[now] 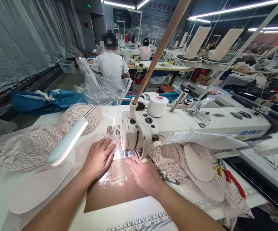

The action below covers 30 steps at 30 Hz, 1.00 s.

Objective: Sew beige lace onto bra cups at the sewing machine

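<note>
1. Head view, hands: lays left hand (101, 157) low and nearly flat, fingers together, tips on pale lace (109, 137). Sets right hand (143, 173) on brown plate (115, 189), foremost finger toward presser foot (129, 154), other fingertips partly hidden; cannot tell whether pinching anything.
2. Head view, work: shows pale lace just left of the sewing machine (175, 123), between left fingertips and needle area.
3. Head view, obstacles: meets machine head close above right hand. Reaches slantwise with pale blue lamp (68, 142) across the left side, above lace cups (33, 144). Rises with wooden rod (161, 48) from the machine's front end.
4. Head view, surroundings: lies heaped at right with oval pads (199, 163), lace and a red-handled tool (235, 184); at left, with another oval pad (40, 189). Beyond, includes clear plastic bag (102, 80), blue bag (47, 101) and seated person in white (111, 65).
5. Head view, edges and room: leaves only a narrow gap between hands at the presser foot. Opens more widely toward the plate's near edge, then onto white tabletop with printed ruler (139, 224), between both forearms.
</note>
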Each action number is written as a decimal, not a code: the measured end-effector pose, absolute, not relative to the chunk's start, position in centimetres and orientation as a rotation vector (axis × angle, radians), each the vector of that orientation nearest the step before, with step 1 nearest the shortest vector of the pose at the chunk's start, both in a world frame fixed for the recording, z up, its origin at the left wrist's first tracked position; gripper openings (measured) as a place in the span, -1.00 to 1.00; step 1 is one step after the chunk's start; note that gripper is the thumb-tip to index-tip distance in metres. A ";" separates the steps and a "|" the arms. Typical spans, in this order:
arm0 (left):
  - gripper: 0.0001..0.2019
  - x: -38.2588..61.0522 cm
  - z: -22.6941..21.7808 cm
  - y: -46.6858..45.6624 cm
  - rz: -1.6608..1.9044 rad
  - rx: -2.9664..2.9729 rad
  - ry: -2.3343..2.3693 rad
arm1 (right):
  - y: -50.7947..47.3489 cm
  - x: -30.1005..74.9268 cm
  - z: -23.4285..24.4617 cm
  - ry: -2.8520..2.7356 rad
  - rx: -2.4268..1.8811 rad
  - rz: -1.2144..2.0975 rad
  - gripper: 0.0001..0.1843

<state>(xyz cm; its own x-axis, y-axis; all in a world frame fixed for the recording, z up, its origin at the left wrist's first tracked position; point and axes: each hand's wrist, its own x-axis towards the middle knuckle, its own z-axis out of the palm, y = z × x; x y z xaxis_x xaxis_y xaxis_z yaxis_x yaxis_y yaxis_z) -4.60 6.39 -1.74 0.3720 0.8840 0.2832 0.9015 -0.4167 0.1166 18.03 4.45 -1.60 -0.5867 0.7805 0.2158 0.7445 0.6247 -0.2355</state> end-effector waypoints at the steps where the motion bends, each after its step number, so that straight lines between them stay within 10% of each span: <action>1: -0.71 -4.8 -1.9 6.5 -0.466 -2.528 -1.686 | 4.5 18.0 -1.6 -2.558 -1.227 0.166 -0.62; 18: -0.62 -19.8 2.6 -5.9 -0.158 -1.756 -2.188 | 4.3 18.3 -1.6 -2.554 -1.162 0.171 -0.62; 26: -0.67 -13.7 0.8 -9.5 -1.360 -2.494 -2.923 | 4.2 18.3 -1.6 -2.475 -1.182 0.301 -0.64; 30: -0.54 -7.5 1.8 -5.5 -1.337 -3.093 -2.492 | 3.9 18.9 -1.4 -2.227 -1.030 0.540 -0.71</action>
